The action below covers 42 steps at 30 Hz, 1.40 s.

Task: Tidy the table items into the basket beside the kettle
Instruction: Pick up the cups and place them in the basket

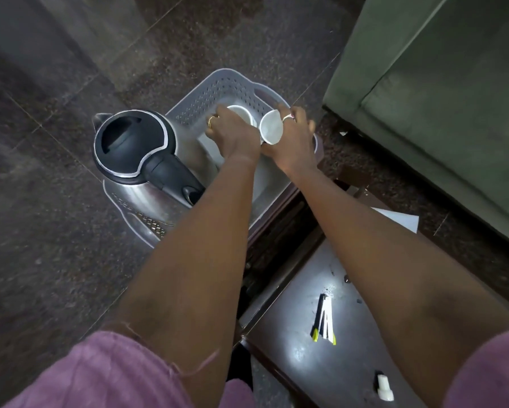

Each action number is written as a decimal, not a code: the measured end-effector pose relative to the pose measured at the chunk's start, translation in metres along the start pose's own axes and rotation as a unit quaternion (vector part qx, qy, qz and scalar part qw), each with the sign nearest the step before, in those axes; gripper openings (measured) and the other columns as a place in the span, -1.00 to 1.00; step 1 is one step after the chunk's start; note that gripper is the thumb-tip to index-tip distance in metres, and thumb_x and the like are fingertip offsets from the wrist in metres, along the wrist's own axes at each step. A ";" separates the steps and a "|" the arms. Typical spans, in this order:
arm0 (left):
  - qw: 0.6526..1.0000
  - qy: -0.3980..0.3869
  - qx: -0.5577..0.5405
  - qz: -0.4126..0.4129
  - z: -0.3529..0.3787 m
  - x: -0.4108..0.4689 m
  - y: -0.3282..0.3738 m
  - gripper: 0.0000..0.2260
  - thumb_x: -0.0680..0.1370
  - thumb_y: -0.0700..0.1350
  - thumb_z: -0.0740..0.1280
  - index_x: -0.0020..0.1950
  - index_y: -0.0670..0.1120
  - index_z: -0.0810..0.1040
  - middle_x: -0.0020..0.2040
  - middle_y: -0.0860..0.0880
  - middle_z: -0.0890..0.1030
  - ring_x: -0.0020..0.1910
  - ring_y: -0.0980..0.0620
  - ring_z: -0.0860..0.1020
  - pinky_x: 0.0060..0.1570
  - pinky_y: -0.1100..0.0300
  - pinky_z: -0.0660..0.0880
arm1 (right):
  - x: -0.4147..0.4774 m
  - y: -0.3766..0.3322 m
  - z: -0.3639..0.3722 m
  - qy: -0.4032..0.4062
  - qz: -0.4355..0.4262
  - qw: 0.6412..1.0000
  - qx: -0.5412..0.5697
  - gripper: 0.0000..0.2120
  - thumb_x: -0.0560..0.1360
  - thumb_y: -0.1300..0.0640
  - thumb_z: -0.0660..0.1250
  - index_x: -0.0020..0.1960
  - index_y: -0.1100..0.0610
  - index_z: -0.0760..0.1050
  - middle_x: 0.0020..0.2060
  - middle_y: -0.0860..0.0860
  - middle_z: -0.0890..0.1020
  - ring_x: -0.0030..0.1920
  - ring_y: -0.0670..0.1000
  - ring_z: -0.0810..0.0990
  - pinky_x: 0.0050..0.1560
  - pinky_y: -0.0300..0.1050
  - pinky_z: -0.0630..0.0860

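A grey perforated plastic basket [215, 92] stands to the right of a steel kettle [135, 142] with a black lid. Both my hands reach into the basket. My left hand [232, 131] grips a white cup [241, 113] that sits upright in the basket. My right hand [294, 136] holds a second white cup [272, 128], tilted on its side with its mouth facing me. The two cups are side by side and close together. The basket's floor under my hands is mostly hidden.
Kettle and basket share a grey tray [138, 222]. A dark glossy table [335, 334] at lower right carries thin sachet sticks [324, 319] and a small white object [384, 387]. White paper [400, 219] lies at the table's far edge. A green sofa [438, 98] stands on the right.
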<state>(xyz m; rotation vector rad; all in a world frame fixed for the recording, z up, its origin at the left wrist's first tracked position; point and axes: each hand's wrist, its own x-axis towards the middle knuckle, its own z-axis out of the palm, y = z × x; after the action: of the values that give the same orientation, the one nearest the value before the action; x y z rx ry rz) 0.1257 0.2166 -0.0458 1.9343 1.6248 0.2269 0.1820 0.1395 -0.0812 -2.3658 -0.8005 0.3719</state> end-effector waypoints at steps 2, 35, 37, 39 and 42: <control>1.000 0.000 -0.021 0.007 0.001 -0.003 -0.005 -0.41 0.41 -0.22 0.44 0.37 -0.14 0.27 0.35 -0.15 0.38 0.35 -0.11 0.31 0.27 0.19 0.29 | -0.001 0.002 0.001 0.003 -0.001 1.000 0.013 -0.26 0.27 -0.09 0.45 0.37 0.04 0.28 0.26 0.05 0.36 0.25 0.19 0.29 0.19 0.03 0.34; 0.991 0.102 -0.009 -0.089 0.002 0.057 -0.013 -0.64 0.52 -0.27 0.25 0.32 -0.14 0.34 0.39 -0.11 0.35 0.37 -0.08 0.33 0.37 0.18 0.24 | 0.059 -0.055 0.028 -0.079 -0.040 0.994 -0.071 -0.68 0.52 0.05 0.15 0.23 0.15 0.33 0.22 0.13 0.43 0.20 0.17 0.42 0.07 0.05 0.34; 0.989 0.114 -0.007 -0.092 0.003 0.054 -0.013 -0.65 0.54 -0.29 0.22 0.32 -0.13 0.35 0.40 -0.10 0.33 0.37 -0.07 0.33 0.36 0.18 0.26 | 0.057 -0.057 0.030 -0.039 -0.064 0.991 -0.110 -0.75 0.55 0.10 0.04 0.17 0.14 0.32 0.17 0.16 0.45 0.12 0.19 0.46 0.00 0.05 0.33; 0.989 0.114 -0.003 -0.091 0.004 0.053 -0.013 -0.64 0.54 -0.30 0.21 0.33 -0.13 0.35 0.39 -0.09 0.33 0.37 -0.08 0.32 0.38 0.16 0.27 | 0.054 -0.059 0.030 -0.054 -0.071 0.990 -0.110 -0.76 0.53 0.21 0.09 0.18 0.19 0.34 0.20 0.20 0.40 0.15 0.22 0.42 0.03 0.07 0.36; 0.990 0.112 0.017 -0.089 0.003 0.053 -0.017 -0.63 0.53 -0.26 0.25 0.33 -0.13 0.36 0.39 -0.10 0.35 0.37 -0.09 0.32 0.40 0.15 0.25 | 0.055 -0.054 0.030 -0.070 -0.070 0.988 -0.115 -0.66 0.48 0.22 0.25 0.23 0.22 0.34 0.27 0.17 0.32 0.22 0.22 0.37 0.07 0.04 0.40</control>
<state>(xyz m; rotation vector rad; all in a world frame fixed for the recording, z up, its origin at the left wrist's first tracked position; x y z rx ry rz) 0.1256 0.2671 -0.0700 1.8269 1.9475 0.3570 0.1871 0.2220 -0.0742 -2.4964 -1.1213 0.4092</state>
